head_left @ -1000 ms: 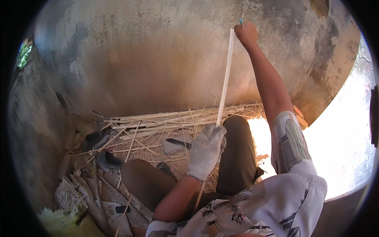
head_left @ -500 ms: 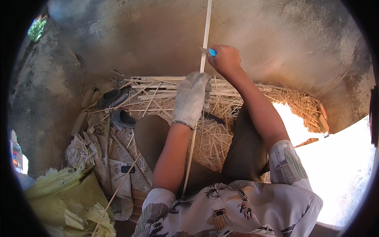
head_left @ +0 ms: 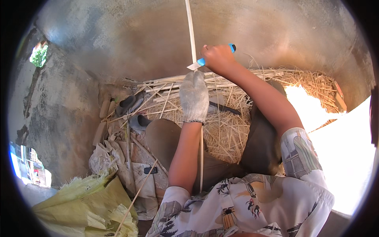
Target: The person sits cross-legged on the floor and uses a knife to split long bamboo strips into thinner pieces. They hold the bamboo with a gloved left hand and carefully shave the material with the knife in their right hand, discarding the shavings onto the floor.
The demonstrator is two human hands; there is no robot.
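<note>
Knife [head_left: 201,62], clenched in the right hand [head_left: 218,58], crosses the pale strip [head_left: 191,31] just above the gloved left hand [head_left: 194,96] gripping it; a skidding blade [head_left: 192,66] could cut those closed fingers.

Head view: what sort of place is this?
Probably a rough, makeshift craft workspace: a stained wall rises ahead, pale strips and shavings litter the ground below it, and the right hand holds a blue-handled knife.
</note>
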